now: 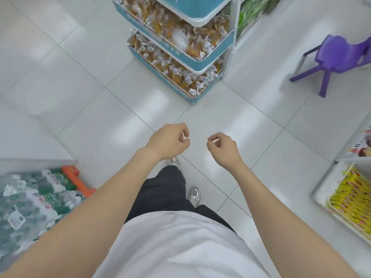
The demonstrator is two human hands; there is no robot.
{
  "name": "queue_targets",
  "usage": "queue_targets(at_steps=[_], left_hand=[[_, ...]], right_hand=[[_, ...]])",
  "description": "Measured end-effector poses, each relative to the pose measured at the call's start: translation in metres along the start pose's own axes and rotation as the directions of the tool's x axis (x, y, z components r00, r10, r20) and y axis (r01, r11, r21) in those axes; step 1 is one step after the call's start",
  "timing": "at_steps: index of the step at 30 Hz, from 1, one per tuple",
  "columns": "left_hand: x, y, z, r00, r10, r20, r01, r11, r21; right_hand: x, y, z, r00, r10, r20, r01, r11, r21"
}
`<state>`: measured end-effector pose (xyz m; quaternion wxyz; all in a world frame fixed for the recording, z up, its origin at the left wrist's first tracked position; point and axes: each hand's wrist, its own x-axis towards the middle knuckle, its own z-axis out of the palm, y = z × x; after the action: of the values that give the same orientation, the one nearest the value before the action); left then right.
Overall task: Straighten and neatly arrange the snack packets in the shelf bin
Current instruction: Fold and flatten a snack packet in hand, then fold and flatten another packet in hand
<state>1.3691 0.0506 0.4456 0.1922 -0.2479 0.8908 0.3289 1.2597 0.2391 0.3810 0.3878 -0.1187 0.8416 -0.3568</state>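
Head view: the left hand and the right hand are held side by side in front of the body, a little apart, over the white tiled floor. Both are released: the fingers are loosely curled in towards the thumbs, nothing is grasped, and nothing is touched. The backs of the hands are turned up to the camera, and both forearms are bare.

Under the arms a white shirt, dark trousers and a pale shoe are seen.

The snack packets are found well ahead of the hands, at the top middle of the frame, in a rack of teal bins stacked in tiers. A lowest bin, a middle bin and a top bin can be told apart. The long axis of each bin is laid on a diagonal, from upper left to lower right in the frame. The packets are orange and yellow with white labels and are heaped loosely, with ends pointed many ways; no common direction can be made out, and single packets are too blurred to be read.

To the right of the rack a purple chair is stood on the floor, and green packs are seen behind the rack's white post. At the right edge yellow packets are held in a white wire basket. At the lower left, wrapped packs of bottled water are stacked, with an orange object just beside them.
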Motion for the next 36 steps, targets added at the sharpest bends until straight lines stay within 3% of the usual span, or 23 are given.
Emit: queue_targets(at_steps=[9, 14, 19, 27, 36], left_hand=[[0.258, 0.109, -0.07, 0.985, 0.167, 0.046, -0.165, 0.985, -0.048], [0.389, 0.214, -0.106, 0.953, 0.27, 0.139, -0.278, 0.96, 0.035], [0.521, 0.322, -0.126, 0.934, 0.33, 0.139, -0.343, 0.935, 0.084], [0.72, 0.47, -0.153, 0.964, 0.267, 0.024, -0.268, 0.962, 0.053], [0.86, 0.525, -0.196, 0.993, 0.035, -0.109, -0.04, 0.998, -0.049]], right_hand=[[0.196, -0.062, -0.177, 0.993, 0.056, -0.107, -0.047, 0.995, 0.085], [0.27, -0.073, -0.298, 0.979, 0.111, -0.171, -0.097, 0.991, 0.091], [0.35, -0.06, -0.416, 0.944, 0.172, -0.281, -0.126, 0.976, 0.176], [0.532, -0.056, -0.615, 0.942, 0.137, -0.305, -0.105, 0.987, 0.12], [0.72, -0.126, -0.742, 0.999, -0.033, -0.039, 0.027, 0.99, -0.14]])
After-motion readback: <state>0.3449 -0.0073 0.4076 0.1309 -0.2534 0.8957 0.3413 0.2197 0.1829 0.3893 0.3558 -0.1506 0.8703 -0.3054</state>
